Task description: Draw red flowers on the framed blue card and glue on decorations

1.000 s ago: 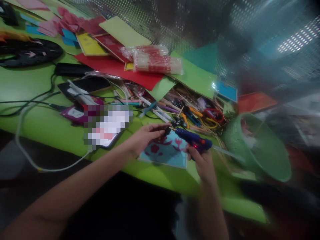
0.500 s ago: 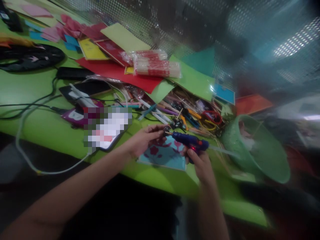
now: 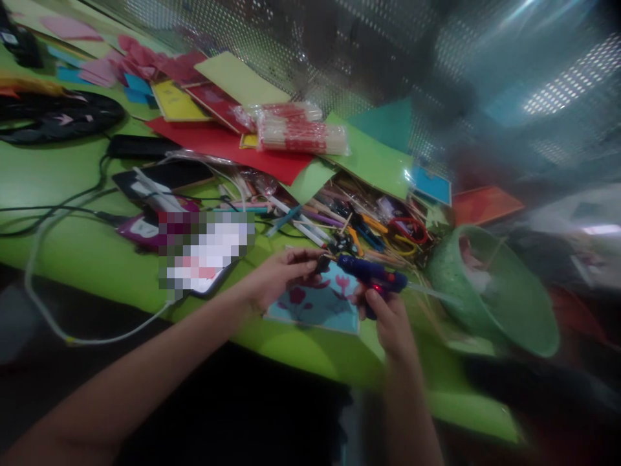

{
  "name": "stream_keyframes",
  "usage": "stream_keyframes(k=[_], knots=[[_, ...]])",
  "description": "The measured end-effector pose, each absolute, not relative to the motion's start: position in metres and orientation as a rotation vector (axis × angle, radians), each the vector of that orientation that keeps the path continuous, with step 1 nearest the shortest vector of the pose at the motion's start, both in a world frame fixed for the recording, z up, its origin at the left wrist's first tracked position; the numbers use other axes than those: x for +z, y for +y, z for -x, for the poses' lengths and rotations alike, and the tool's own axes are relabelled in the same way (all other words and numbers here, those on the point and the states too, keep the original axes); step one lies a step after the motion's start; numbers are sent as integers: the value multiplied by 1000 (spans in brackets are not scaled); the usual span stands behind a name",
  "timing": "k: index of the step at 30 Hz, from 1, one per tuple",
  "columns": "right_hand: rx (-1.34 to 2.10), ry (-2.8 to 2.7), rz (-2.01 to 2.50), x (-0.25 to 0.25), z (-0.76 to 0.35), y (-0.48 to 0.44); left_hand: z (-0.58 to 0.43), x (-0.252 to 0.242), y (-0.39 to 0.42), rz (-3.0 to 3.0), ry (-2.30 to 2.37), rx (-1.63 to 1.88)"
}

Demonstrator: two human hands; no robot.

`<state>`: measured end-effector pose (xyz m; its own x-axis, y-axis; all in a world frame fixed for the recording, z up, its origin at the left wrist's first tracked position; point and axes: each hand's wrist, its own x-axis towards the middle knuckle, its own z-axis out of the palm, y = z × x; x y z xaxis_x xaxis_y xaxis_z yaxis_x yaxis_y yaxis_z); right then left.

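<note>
My right hand (image 3: 385,310) is wrapped round the handle of a blue glue gun (image 3: 371,272). A red light glows on its side, and a clear glue stick (image 3: 431,292) juts from its back end. The nozzle points left, at a small dark piece (image 3: 322,263) pinched in the fingertips of my left hand (image 3: 281,275). What that piece is I cannot make out; nozzle and piece are very close, perhaps touching. Below both hands lies a light blue card (image 3: 315,314) with dark red flower shapes, partly covered by my fingers.
A phone (image 3: 208,259) on a white cable (image 3: 41,298) lies left of my hands. Behind them are scissors (image 3: 407,228), pens, sticks and coloured paper (image 3: 233,150). A green basket (image 3: 504,310) stands at the right, near the table's edge.
The dark piece has turned or dipped slightly against the nozzle in my left fingertips. Both hands keep nearly the same place, and the whole view has shifted a little.
</note>
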<state>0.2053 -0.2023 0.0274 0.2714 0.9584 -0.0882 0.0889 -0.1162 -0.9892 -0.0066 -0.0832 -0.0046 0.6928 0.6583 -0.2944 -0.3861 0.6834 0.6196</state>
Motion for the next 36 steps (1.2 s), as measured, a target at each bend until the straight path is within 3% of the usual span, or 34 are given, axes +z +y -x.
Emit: stream_keyframes(k=[36], knots=[[1120,-1048,1469,29,-201,-202,9,-7,-82,-573,556,657]])
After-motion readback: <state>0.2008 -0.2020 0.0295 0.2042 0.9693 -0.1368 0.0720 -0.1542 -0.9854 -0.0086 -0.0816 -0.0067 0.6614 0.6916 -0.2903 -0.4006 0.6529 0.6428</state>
